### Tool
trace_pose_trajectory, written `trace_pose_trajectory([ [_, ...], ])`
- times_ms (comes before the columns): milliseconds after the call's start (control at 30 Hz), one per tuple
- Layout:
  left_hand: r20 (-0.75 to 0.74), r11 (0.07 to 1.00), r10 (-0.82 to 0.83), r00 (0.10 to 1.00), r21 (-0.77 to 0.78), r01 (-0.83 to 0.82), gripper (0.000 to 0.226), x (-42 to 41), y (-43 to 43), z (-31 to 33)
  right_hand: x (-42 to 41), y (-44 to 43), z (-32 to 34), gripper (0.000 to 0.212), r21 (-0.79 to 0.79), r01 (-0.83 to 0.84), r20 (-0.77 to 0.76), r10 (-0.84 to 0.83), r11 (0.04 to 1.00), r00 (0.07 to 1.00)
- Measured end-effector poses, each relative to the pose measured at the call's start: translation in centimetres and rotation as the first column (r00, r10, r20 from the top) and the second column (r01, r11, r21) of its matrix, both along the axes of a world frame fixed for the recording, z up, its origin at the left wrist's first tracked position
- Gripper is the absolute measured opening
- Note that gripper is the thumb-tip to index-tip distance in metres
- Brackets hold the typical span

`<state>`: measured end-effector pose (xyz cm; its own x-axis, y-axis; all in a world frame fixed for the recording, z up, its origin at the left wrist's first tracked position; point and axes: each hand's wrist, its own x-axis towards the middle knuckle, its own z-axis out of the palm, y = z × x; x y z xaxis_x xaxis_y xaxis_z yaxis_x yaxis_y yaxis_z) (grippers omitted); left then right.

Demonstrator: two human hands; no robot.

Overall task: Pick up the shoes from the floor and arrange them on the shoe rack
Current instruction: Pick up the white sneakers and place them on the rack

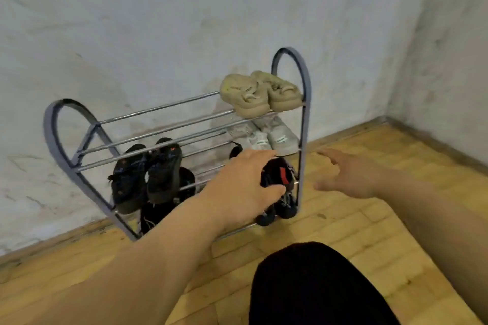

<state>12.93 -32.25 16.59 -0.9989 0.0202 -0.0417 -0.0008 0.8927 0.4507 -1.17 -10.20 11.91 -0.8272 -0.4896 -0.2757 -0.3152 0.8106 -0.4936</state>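
A grey metal shoe rack [303, 82] with arched ends stands against the wall. A beige pair of shoes [260, 93] sits on its top tier at the right. Below them rests a pale grey pair [266, 136]. A black pair with orange marks [148, 174] leans on the middle bars at the left. My left hand [243, 187] grips a black shoe with a red patch [280, 175] at the rack's lower right, beside another dark shoe [286, 206]. My right hand [348, 177] hovers just right of the rack, fingers spread, holding nothing.
The rack stands in a corner: a stained white wall [158, 21] behind it and another [449, 60] to the right. Wooden floor [369, 224] stretches in front. My dark-clothed knee [317, 285] is at the bottom centre. More dark shoes [155, 215] lie on the lowest tier.
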Motion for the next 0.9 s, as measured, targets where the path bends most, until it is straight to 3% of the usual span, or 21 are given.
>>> trace_pose_trajectory([
  [67,0.095,0.974,-0.218,0.971,-0.049,0.223,0.08,-3.5,6.4,-0.6,0.5,8.4,-2.5,0.101,-0.028,0.174,0.002,-0.174,0.984,0.985],
  [167,0.212,0.85,-0.478,0.853,-0.132,0.509,0.09,-7.7,17.9,-3.2,2.8,20.6,-7.3,0.105,0.037,0.425,0.033,-0.426,0.905,0.904],
  [233,0.277,0.766,-0.564,0.778,-0.177,0.619,0.092,-9.2,25.8,-5.5,5.2,27.7,-10.6,0.106,0.07,0.579,0.082,-0.583,0.813,0.808],
  [333,0.344,0.695,-0.641,0.686,-0.12,0.709,0.093,-9.3,35.3,-9.3,9.2,36.6,-16.5,0.106,0.17,0.749,0.137,-0.768,0.641,0.626],
  [467,0.384,0.733,-0.632,0.674,0.014,0.68,0.09,-7.5,41.2,-16.3,15.6,44.6,-25.2,0.116,0.363,0.832,0.208,-0.907,0.419,0.366],
  [567,0.473,0.738,-0.595,0.65,0.001,0.675,0.094,-7.2,41.6,-21.8,20.4,46.8,-31.2,0.121,0.488,0.811,0.263,-0.94,0.323,0.217],
  [633,0.507,0.756,-0.558,0.657,-0.016,0.654,0.1,-7.6,41.3,-24.1,23.3,47.2,-34.5,0.121,0.522,0.788,0.321,-0.931,0.328,0.175],
  [700,0.549,0.783,-0.508,0.664,-0.028,0.622,0.101,-8.2,41.1,-25.2,25.3,47.0,-35.9,0.104,0.508,0.798,0.341,-0.926,0.324,0.159],
  [767,0.554,0.802,-0.48,0.68,-0.037,0.596,0.099,-8.7,41.3,-25.7,26.0,46.8,-35.8,0.081,0.452,0.846,0.319,-0.937,0.281,0.14],
  [900,0.56,0.838,-0.462,0.688,0.023,0.545,0.104,-9.6,42.4,-26.2,24.9,46.4,-34.9,0.076,0.39,0.904,0.331,-0.943,0.173,0.038],
])
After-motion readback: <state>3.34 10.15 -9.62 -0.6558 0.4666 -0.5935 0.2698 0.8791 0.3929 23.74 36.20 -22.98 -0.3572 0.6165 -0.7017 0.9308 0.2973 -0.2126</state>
